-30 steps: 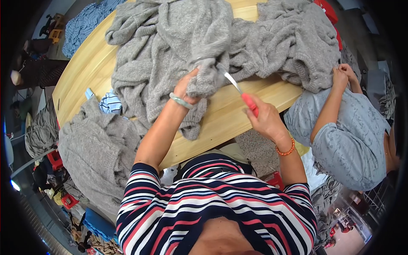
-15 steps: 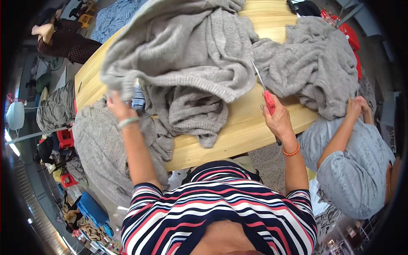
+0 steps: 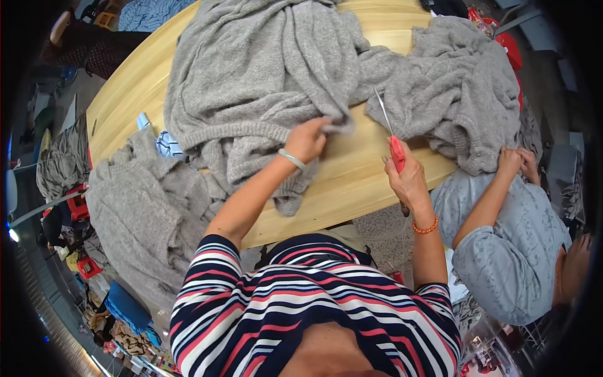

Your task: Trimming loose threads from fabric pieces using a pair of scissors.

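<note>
A grey knitted sweater (image 3: 245,69) lies spread over the far middle of the table, its ribbed hem toward me. My left hand (image 3: 308,139), slightly blurred, is closed on the sweater's edge near its right corner. In my right hand (image 3: 411,182) are red-handled scissors (image 3: 396,154), their thin pointed metal blades directed away from me. The blade tips are beside another grey knit garment (image 3: 455,85) heaped on the right. A third grey knit piece (image 3: 138,207) hangs over the table's left edge.
The wooden table (image 3: 352,182) has a curved edge. At right, a person in a light blue top (image 3: 515,245) has their hands at the right-hand garment. A second person's dark dotted clothing (image 3: 94,50) shows at far left. Red stools (image 3: 88,267) and cloth piles stand on the floor.
My left hand has moved right, from the sweater's left side to its right corner. The lifted sweater has come down flatter on the table. My right hand still holds the scissors.
</note>
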The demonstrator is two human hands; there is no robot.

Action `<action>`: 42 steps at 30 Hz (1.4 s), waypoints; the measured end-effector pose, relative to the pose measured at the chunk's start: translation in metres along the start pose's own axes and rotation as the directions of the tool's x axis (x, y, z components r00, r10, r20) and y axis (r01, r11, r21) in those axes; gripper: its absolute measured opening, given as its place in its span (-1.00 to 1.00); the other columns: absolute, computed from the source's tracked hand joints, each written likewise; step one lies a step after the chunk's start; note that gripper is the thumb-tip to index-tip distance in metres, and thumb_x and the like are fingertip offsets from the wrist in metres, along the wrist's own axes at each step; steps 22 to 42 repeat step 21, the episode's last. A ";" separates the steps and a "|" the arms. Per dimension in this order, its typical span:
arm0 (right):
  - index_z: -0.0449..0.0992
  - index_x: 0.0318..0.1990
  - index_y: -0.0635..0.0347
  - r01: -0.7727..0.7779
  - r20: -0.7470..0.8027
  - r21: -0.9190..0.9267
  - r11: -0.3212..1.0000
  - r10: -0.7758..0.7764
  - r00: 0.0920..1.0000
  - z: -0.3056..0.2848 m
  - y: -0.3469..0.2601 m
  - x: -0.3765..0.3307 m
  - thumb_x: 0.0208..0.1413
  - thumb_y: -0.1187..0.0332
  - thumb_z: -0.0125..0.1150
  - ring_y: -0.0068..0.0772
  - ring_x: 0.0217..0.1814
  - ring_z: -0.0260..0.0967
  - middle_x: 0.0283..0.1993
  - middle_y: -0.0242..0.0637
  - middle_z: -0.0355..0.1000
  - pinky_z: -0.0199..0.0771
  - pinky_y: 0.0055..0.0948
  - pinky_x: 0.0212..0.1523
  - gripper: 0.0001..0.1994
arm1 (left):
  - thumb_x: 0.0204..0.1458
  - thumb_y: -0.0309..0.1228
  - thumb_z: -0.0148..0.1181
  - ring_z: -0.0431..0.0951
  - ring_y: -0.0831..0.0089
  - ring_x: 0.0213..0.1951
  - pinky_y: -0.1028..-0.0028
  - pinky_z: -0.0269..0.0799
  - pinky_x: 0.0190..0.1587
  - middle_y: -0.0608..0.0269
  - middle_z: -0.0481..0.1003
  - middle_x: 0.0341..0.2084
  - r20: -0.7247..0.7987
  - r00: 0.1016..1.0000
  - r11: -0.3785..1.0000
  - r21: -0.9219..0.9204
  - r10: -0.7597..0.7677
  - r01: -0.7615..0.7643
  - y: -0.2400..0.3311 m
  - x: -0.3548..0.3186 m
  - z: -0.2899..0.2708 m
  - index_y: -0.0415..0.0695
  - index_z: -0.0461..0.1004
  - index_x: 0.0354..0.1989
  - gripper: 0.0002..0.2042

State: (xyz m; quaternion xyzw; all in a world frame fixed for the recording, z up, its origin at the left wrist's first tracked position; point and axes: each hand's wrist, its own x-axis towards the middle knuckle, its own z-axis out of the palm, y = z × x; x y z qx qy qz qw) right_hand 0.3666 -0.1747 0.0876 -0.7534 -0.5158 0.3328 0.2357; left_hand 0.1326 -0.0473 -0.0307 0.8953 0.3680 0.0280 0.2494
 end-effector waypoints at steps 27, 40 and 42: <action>0.34 0.07 0.06 0.154 0.309 -0.191 0.969 -0.090 0.947 -0.004 -0.018 -0.038 0.10 0.26 0.16 0.22 -0.27 0.43 -0.34 0.09 0.47 0.41 0.02 -0.23 -0.63 | -0.17 -0.20 0.43 0.50 0.23 -0.28 0.33 0.45 -0.22 0.08 0.45 -0.23 -0.438 0.867 0.966 -0.195 -0.239 0.168 0.036 -0.023 0.018 -0.23 0.24 0.11 -0.31; 0.34 0.07 0.06 0.154 0.309 -0.191 0.969 -0.090 0.947 -0.004 -0.018 -0.038 0.10 0.26 0.16 0.22 -0.27 0.43 -0.34 0.09 0.47 0.41 0.02 -0.23 -0.63 | -0.17 -0.20 0.43 0.50 0.23 -0.28 0.33 0.45 -0.22 0.08 0.45 -0.23 -0.438 0.867 0.966 -0.195 -0.239 0.168 0.036 -0.023 0.018 -0.23 0.24 0.11 -0.31; 0.34 0.07 0.06 0.154 0.309 -0.191 0.969 -0.090 0.947 -0.004 -0.018 -0.038 0.10 0.26 0.16 0.22 -0.27 0.43 -0.34 0.09 0.47 0.41 0.02 -0.23 -0.63 | -0.17 -0.20 0.43 0.50 0.23 -0.28 0.33 0.45 -0.22 0.08 0.45 -0.23 -0.438 0.867 0.966 -0.195 -0.239 0.168 0.036 -0.023 0.018 -0.23 0.24 0.11 -0.31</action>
